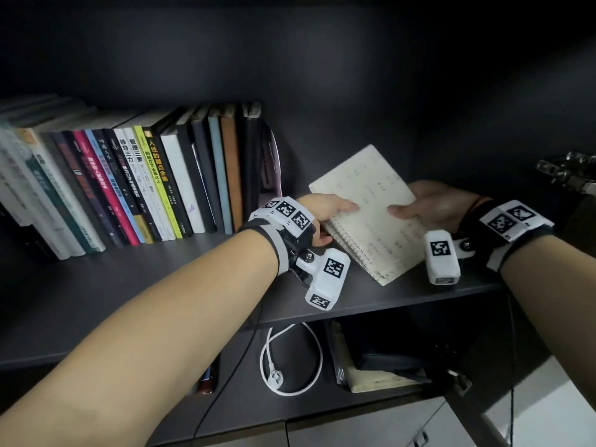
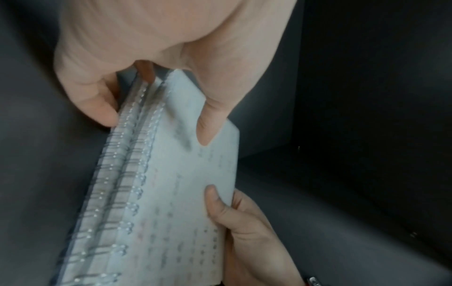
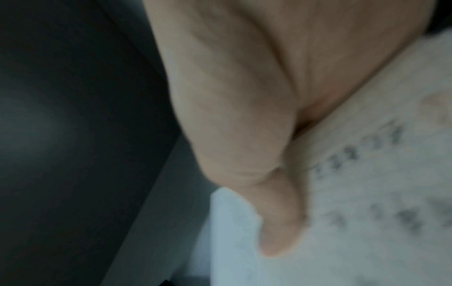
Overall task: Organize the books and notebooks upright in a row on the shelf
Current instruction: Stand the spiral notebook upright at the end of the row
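Note:
Both hands hold a cream spiral-bound notebook stack (image 1: pixel 371 208) tilted above the dark shelf (image 1: pixel 161 279), right of the book row. My left hand (image 1: pixel 325 211) grips its spiral edge, thumb on the cover and fingers beneath; the left wrist view shows two spiral bindings (image 2: pixel 127 189) pinched together. My right hand (image 1: pixel 429 208) grips the opposite edge, thumb (image 3: pixel 276 222) lying on the printed cover (image 3: pixel 367 193). A row of upright books (image 1: pixel 135 185) fills the shelf's left part, slightly leaning, ending with dark notebooks (image 1: pixel 251 162).
Free shelf space lies between the last upright notebook and the right wall. A metal hinge (image 1: pixel 571 172) sits at the far right. On the lower shelf lie a white cable with plug (image 1: pixel 290 359) and a dark box on a book (image 1: pixel 387 366).

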`<state>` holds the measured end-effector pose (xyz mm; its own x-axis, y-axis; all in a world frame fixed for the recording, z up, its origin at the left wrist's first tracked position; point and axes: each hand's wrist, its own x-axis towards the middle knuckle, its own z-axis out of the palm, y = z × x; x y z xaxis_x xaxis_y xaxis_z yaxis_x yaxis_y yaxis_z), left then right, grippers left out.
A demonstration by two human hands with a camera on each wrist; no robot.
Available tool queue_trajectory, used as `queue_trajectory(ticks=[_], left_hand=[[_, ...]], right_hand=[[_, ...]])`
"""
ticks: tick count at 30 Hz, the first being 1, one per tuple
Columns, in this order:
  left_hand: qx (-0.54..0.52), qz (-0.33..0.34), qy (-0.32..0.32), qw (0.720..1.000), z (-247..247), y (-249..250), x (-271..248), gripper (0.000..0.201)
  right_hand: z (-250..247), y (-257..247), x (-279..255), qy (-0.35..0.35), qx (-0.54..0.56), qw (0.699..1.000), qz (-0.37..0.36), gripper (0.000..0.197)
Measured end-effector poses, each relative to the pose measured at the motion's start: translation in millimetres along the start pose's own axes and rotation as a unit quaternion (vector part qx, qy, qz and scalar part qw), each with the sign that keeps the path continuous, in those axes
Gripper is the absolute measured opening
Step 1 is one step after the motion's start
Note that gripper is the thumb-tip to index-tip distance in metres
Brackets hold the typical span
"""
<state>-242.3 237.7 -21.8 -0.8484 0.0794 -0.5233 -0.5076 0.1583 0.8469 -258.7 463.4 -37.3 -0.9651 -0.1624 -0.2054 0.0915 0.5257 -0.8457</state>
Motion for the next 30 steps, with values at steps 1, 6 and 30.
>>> queue_trajectory(ticks=[1,6,30], left_hand=[[-0.017,0.01,-0.002,1.0,-3,0,0,0.022],[-0.103,0.119,0.003,0.988,-24,2,-6,0.021],[0.465,0.463,0.305,0.69,-121,63,-49,0.031]], right_hand=[[-1,-2,-2,-0.009,0.027,0.999,-0.025,0.023],[4,-18,-1,0.029,0.028,0.996,-0.085,0.035],[105,-140,-36,0.277,-0.055,0.939,-0.197,0.016]])
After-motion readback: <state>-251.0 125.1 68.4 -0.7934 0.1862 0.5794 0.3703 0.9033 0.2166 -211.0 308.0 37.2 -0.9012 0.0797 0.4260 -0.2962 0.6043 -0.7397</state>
